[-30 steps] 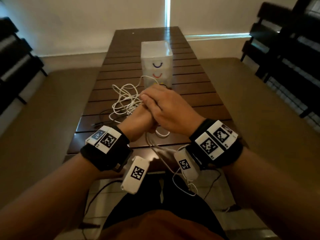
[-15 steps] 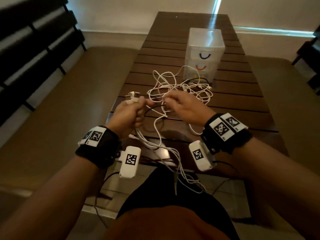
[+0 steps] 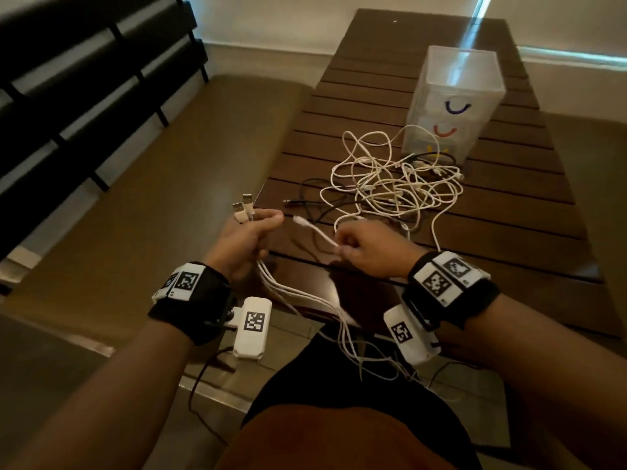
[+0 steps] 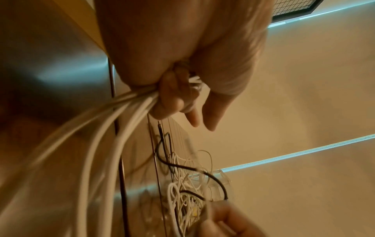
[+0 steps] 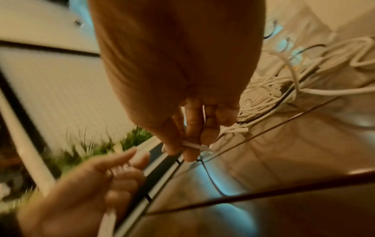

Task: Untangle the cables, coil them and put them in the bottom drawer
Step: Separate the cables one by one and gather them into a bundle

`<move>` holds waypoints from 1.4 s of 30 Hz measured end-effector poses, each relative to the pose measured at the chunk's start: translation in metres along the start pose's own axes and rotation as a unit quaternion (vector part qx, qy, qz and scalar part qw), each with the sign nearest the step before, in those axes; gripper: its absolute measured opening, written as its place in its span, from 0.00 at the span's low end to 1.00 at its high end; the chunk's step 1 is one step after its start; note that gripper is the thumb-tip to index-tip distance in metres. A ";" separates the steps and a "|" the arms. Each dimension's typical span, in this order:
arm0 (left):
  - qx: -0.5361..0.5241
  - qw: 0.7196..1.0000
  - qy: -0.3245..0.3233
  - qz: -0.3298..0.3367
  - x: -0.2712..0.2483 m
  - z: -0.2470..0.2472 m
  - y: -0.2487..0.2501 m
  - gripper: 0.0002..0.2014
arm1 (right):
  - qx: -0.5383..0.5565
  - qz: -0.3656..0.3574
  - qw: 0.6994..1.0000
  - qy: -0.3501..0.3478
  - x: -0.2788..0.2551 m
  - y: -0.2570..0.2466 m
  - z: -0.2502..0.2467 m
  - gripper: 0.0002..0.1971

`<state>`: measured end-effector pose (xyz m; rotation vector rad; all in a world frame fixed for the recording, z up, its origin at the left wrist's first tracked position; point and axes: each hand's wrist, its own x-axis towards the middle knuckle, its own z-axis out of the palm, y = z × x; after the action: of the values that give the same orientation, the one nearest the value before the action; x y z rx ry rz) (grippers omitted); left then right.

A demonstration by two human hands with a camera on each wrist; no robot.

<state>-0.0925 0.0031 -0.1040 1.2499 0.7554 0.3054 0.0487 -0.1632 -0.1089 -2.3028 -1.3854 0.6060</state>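
Left hand [image 3: 245, 239], off the desk's near left corner: fist closed round a bundle of white cables [image 3: 298, 293], two USB plugs [image 3: 243, 209] sticking up past the knuckles, strands trailing down toward the lap. Right hand [image 3: 368, 252], over the near edge of the desk [image 3: 509, 232]: thumb and fingers pinching a white cable end [image 3: 314, 230] whose tip points toward the left hand; the two hands are apart. Mid-desk, beyond the right hand: tangle [image 3: 393, 184] of white cables with a black cable [image 3: 312, 201] running through it. Far right: clear drawer unit [image 3: 454, 100], drawers shut, just behind the tangle.
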 end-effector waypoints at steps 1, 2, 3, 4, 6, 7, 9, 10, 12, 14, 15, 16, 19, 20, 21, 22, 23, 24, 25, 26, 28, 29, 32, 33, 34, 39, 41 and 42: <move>-0.008 1.000 -0.006 0.003 0.000 0.004 -0.001 0.01 | 0.063 -0.004 0.998 0.026 -0.003 0.000 -0.004 0.06; -0.024 1.000 -0.016 0.005 -0.001 0.010 -0.002 0.01 | 0.127 -0.008 0.991 0.040 -0.007 -0.001 -0.009 0.07; -0.047 0.998 -0.031 0.007 -0.002 0.017 -0.002 0.01 | 0.180 -0.011 0.983 0.044 -0.012 -0.005 -0.013 0.06; -0.068 0.996 -0.052 0.011 -0.002 0.025 -0.003 0.01 | 0.212 -0.017 0.976 0.038 -0.016 -0.008 -0.016 0.06; -0.082 0.993 -0.086 0.022 -0.004 0.043 -0.002 0.05 | 0.209 -0.038 0.977 0.024 -0.021 -0.013 -0.020 0.04; -0.068 0.994 -0.088 0.024 -0.004 0.053 0.000 0.09 | 0.196 -0.047 0.979 0.021 -0.023 -0.014 -0.020 0.03; -0.029 0.997 -0.062 0.025 -0.003 0.070 0.006 0.20 | 0.191 -0.054 0.980 0.016 -0.028 -0.015 -0.021 0.02; -0.026 0.998 -0.057 0.030 -0.002 0.076 0.009 0.24 | 0.192 -0.054 0.980 0.015 -0.030 -0.014 -0.022 0.03; -0.060 0.994 -0.074 0.051 0.002 0.083 0.014 0.27 | 0.165 -0.049 0.985 0.025 -0.036 -0.011 -0.026 0.06; -0.122 0.983 -0.117 0.069 0.001 0.087 0.023 0.28 | 0.129 -0.029 0.990 0.050 -0.040 -0.002 -0.029 0.09; -0.156 0.974 -0.147 0.073 0.000 0.087 0.029 0.27 | 0.120 -0.011 0.990 0.067 -0.041 0.006 -0.031 0.10; -0.176 0.966 -0.175 0.075 -0.002 0.087 0.035 0.26 | 0.113 0.006 0.990 0.086 -0.042 0.016 -0.034 0.11; -0.197 0.954 -0.209 0.087 -0.011 0.081 0.060 0.28 | 0.074 0.059 0.988 0.124 -0.043 0.046 -0.046 0.12; -0.198 0.954 -0.204 0.095 -0.013 0.077 0.068 0.28 | 0.063 0.068 0.985 0.143 -0.045 0.054 -0.052 0.12; -0.199 0.954 -0.201 0.102 -0.015 0.073 0.075 0.27 | 0.061 0.071 0.981 0.168 -0.046 0.059 -0.058 0.12; -0.195 0.954 -0.202 0.106 -0.016 0.071 0.080 0.26 | 0.064 0.072 0.977 0.192 -0.047 0.063 -0.064 0.11; -0.185 0.955 -0.206 0.106 -0.017 0.070 0.084 0.23 | 0.062 0.071 0.972 0.215 -0.047 0.065 -0.070 0.11; -0.166 0.957 -0.210 0.107 -0.018 0.071 0.085 0.19 | 0.055 0.073 0.967 0.236 -0.045 0.064 -0.074 0.11; -0.142 0.960 -0.215 0.109 -0.019 0.073 0.084 0.13 | 0.054 0.078 0.963 0.253 -0.043 0.062 -0.079 0.12; -0.114 0.964 -0.213 0.113 -0.019 0.077 0.081 0.07 | 0.069 0.078 0.958 0.267 -0.042 0.057 -0.083 0.13; -0.056 0.973 -0.193 0.116 -0.017 0.088 0.077 0.04 | 0.124 0.049 0.950 0.284 -0.043 0.044 -0.095 0.15; -0.025 0.977 -0.178 0.118 -0.016 0.094 0.075 0.06 | 0.154 0.025 0.946 0.283 -0.046 0.034 -0.103 0.15; 0.042 0.975 -0.178 0.122 -0.012 0.114 0.070 0.10 | 0.193 -0.057 0.947 0.250 -0.058 0.009 -0.126 0.12; 0.049 0.972 -0.193 0.123 -0.012 0.122 0.069 0.11 | 0.193 -0.082 0.948 0.239 -0.062 0.002 -0.133 0.11; 0.053 0.969 -0.207 0.126 -0.014 0.129 0.068 0.12 | 0.195 -0.106 0.948 0.228 -0.066 -0.004 -0.139 0.11; 0.073 0.958 -0.231 0.153 -0.025 0.152 0.074 0.07 | 0.218 -0.182 0.925 0.254 -0.081 -0.016 -0.149 0.06; 0.089 0.956 -0.216 0.178 -0.023 0.153 0.076 0.08 | 0.243 -0.177 0.910 0.284 -0.082 -0.010 -0.144 0.05; 0.094 0.955 -0.215 0.180 -0.022 0.153 0.077 0.08 | 0.268 -0.161 0.905 0.289 -0.082 -0.006 -0.140 0.04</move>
<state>0.0068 -0.0987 -0.0065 1.5690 0.1816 0.2470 0.0862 -0.2486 0.0247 -1.5804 -1.0926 0.1390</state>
